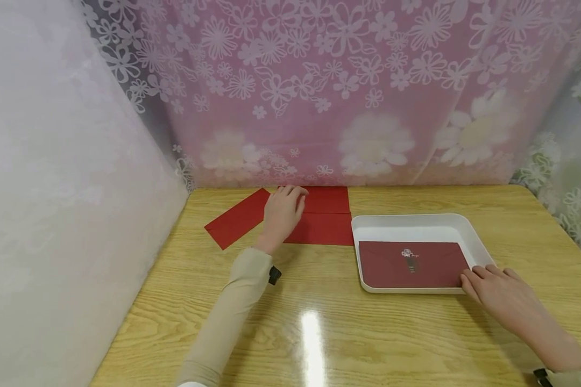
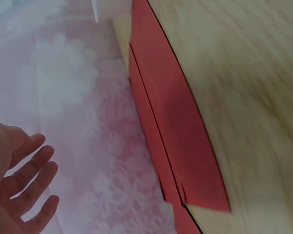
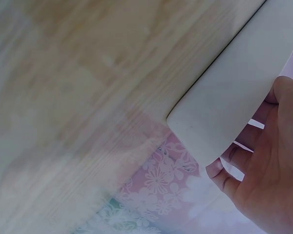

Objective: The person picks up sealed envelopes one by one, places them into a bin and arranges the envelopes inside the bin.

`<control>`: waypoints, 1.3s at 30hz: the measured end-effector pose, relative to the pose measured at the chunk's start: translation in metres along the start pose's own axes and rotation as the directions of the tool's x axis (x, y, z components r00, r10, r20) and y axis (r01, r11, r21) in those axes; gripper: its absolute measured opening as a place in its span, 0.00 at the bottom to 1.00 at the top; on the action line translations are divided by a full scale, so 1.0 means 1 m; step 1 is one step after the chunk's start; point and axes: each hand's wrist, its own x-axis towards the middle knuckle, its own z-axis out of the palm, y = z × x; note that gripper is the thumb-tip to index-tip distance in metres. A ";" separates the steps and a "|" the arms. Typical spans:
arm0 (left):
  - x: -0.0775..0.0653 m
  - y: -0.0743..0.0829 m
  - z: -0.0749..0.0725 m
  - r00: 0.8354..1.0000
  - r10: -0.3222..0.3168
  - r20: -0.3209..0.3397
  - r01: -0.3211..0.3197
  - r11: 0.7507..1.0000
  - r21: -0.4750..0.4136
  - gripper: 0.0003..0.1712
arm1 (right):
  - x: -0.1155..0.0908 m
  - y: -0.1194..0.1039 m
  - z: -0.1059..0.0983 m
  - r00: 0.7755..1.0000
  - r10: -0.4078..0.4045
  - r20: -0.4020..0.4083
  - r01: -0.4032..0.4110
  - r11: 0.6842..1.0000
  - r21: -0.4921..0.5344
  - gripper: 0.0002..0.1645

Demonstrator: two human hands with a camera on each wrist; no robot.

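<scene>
In the head view, my left hand (image 1: pixel 282 212) is over the red envelopes, its fingers loosely bent with nothing held. One red envelope (image 1: pixel 239 219) lies at a slant on the left. Two more, a rear red envelope (image 1: pixel 326 200) and a front red envelope (image 1: pixel 319 229), lie lengthwise beside it. The left wrist view shows the left fingers (image 2: pixel 36 170) spread loosely, away from the paper. My right hand (image 1: pixel 501 295) grips the front right rim of a white tray (image 1: pixel 411 221), its fingers bent over the edge. A dark red envelope (image 1: pixel 431 269) with a small printed flower lies in that tray, its right corner beside this hand.
The wooden table (image 1: pixel 222 333) has a bright glare streak at its front. A pink flowered cloth (image 1: pixel 290 107) hangs along the back edge, and a pale sheet (image 1: pixel 68 188) hangs at the left. Each wrist wears a black strap device (image 1: pixel 274 275).
</scene>
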 end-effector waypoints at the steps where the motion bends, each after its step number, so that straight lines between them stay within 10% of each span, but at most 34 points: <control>1: -0.002 -0.006 0.000 1.000 -0.017 -0.004 0.017 1.000 -0.001 0.10 | 0.000 0.000 0.000 1.000 0.002 0.003 -0.002 1.000 0.000 0.31; 10: -0.023 -0.052 -0.003 0.974 -0.183 0.132 0.181 0.983 0.029 0.14 | 0.000 0.001 0.002 1.000 -0.005 -0.029 0.005 1.000 -0.003 0.52; 26: -0.065 -0.101 -0.012 0.780 -0.349 0.519 0.315 0.936 0.156 0.27 | -0.001 0.000 0.001 1.000 -0.006 -0.013 0.007 1.000 0.005 0.51; 33: -0.073 -0.109 -0.021 0.769 -0.355 0.531 0.330 0.933 0.145 0.27 | -0.002 -0.001 0.000 1.000 0.021 0.003 -0.021 0.999 0.027 0.33; 39: -0.082 -0.114 -0.029 0.767 -0.370 0.524 0.350 0.926 0.142 0.25 | -0.001 0.000 0.002 1.000 0.016 -0.019 -0.016 1.000 0.025 0.45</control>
